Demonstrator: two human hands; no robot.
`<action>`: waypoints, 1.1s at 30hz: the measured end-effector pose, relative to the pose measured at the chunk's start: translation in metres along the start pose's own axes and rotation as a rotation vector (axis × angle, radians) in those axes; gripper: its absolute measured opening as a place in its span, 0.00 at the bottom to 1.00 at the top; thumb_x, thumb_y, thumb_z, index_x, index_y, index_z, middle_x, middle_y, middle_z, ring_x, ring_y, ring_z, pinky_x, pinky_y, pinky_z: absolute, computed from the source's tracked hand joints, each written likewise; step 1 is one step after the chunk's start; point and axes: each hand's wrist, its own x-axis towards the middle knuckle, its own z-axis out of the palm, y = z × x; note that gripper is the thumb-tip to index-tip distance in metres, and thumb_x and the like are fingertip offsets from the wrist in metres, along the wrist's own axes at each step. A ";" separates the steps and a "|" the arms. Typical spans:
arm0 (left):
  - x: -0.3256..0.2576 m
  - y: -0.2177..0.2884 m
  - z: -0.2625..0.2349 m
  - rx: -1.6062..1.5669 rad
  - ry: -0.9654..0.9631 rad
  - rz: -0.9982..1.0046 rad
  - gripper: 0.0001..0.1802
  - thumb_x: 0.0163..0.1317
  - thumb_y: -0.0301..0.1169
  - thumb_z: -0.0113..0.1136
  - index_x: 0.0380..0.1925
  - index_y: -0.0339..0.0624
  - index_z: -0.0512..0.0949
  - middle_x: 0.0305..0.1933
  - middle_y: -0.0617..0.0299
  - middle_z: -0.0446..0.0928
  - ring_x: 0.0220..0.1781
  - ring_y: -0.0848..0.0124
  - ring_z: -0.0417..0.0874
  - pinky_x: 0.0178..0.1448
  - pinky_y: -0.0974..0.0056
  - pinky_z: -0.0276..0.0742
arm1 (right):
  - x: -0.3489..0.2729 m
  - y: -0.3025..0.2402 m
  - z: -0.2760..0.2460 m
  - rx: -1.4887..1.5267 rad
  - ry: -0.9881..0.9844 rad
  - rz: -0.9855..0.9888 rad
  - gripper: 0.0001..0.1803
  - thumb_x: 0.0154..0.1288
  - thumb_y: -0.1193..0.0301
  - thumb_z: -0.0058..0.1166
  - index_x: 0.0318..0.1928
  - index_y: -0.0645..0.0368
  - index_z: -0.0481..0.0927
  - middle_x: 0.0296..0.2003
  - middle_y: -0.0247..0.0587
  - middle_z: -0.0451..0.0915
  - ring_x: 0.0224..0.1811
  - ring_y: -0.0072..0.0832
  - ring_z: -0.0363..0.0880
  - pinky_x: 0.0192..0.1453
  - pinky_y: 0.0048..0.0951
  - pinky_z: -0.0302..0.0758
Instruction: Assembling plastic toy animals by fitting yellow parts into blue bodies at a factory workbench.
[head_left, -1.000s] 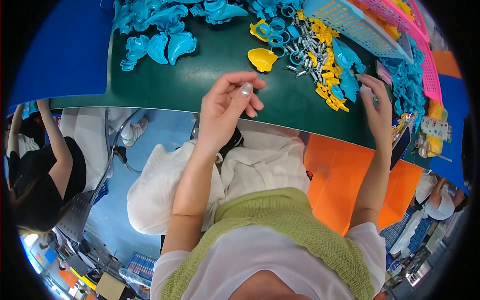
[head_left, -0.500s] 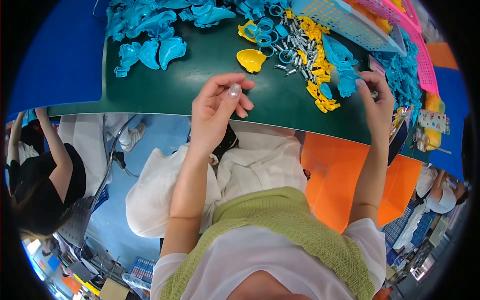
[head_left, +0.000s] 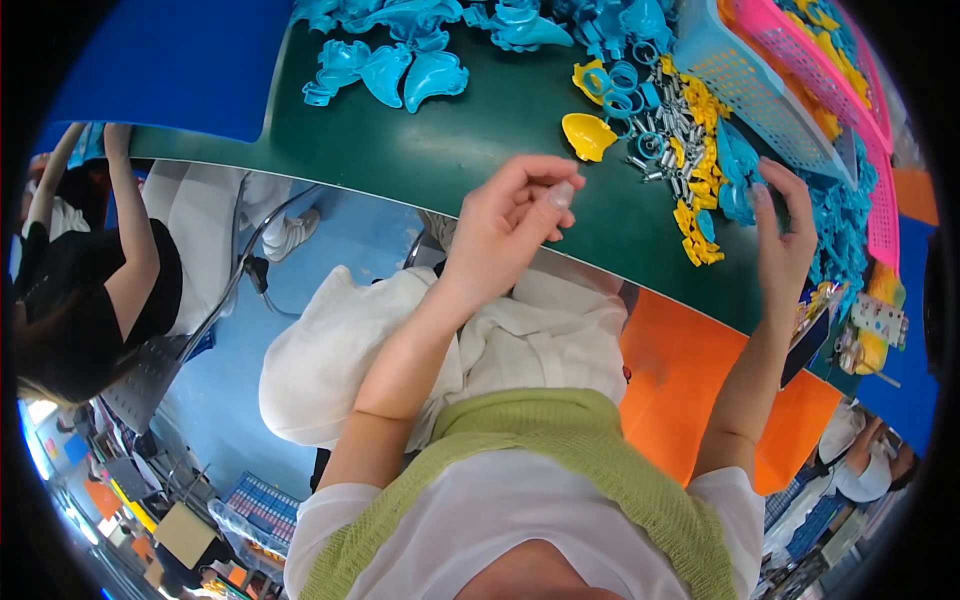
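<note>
My left hand [head_left: 513,228] hovers over the table's near edge, its fingers loosely curled and nothing visible in them. Closest to it lies a yellow shell-shaped plastic part [head_left: 589,136]. On the right, my right hand [head_left: 785,238] is open, thumb and forefinger apart. Its thumb is beside a light-blue moulded part [head_left: 738,201], but whether they touch I cannot tell. Left of that part spread small yellow plastic pieces [head_left: 703,250] and metal springs [head_left: 678,150]. Several blue rings [head_left: 622,76] lie farther back.
Blue curved shells [head_left: 436,78] are heaped along the back of the green table [head_left: 440,150]. At the back right stand a light-blue basket [head_left: 765,95] and a pink basket [head_left: 882,215]. More blue parts [head_left: 838,240] lie beyond my right hand. A co-worker [head_left: 110,270] sits at left.
The view has shifted, so the table's contents appear farther right and lower. My left hand has come closer to the yellow shell, its fingers more curled. The right hand stays by the blue part.
</note>
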 end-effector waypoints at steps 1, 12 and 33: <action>0.001 0.002 -0.001 0.000 0.006 0.004 0.10 0.62 0.27 0.53 0.43 0.38 0.73 0.40 0.60 0.77 0.31 0.76 0.76 0.34 0.73 0.73 | 0.006 -0.008 0.007 0.003 -0.002 -0.006 0.08 0.57 0.76 0.54 0.39 0.62 0.78 0.39 0.41 0.79 0.42 0.32 0.76 0.51 0.28 0.68; 0.015 0.022 -0.045 1.113 0.465 0.670 0.09 0.52 0.20 0.58 0.35 0.40 0.78 0.36 0.58 0.78 0.38 0.61 0.76 0.42 0.63 0.71 | 0.039 -0.039 0.073 0.080 -0.132 -0.336 0.07 0.55 0.77 0.54 0.36 0.57 0.79 0.35 0.36 0.79 0.40 0.31 0.75 0.49 0.29 0.65; 0.080 0.049 -0.057 1.597 0.105 0.941 0.12 0.42 0.29 0.64 0.30 0.46 0.78 0.39 0.56 0.66 0.46 0.59 0.66 0.47 0.60 0.64 | 0.015 -0.045 0.067 -0.215 -0.292 -0.344 0.05 0.54 0.73 0.56 0.33 0.57 0.76 0.37 0.36 0.72 0.41 0.34 0.71 0.43 0.32 0.63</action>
